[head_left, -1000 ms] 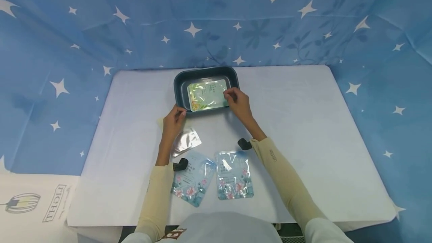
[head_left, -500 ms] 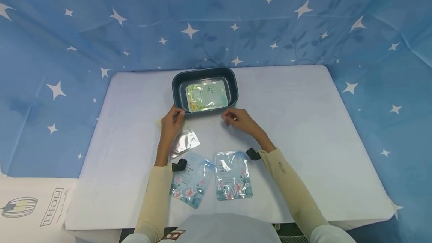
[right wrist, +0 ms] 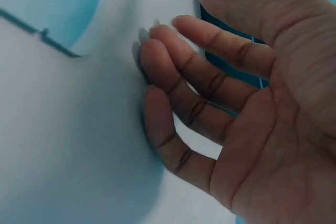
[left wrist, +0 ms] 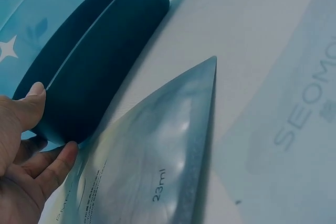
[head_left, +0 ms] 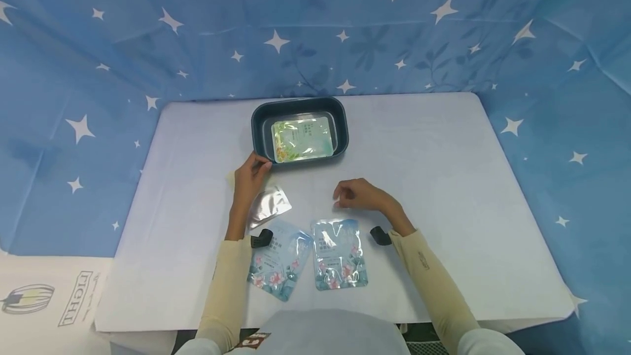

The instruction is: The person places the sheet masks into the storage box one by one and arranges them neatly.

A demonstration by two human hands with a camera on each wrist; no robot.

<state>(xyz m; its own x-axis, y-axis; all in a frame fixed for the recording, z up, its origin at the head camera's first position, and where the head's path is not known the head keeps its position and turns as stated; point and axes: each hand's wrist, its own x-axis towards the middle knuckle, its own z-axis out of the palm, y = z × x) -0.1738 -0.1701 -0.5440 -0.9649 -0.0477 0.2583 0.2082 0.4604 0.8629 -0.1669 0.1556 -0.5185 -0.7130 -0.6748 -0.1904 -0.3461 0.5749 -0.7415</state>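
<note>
Head view: I see the right sachet (head_left: 340, 256) at lower centre, just below the right hand (head_left: 360, 195) in the frame; that hand is nearer.
Sachet's long axis: up and down the frame.
Right-hand pose: fingers pointing left, loosely bent, slightly spread, nothing held.
Left hand (head_left: 250, 177): thumb and fingers pinch the pan (head_left: 258, 130) by its lower-left corner.
</note>
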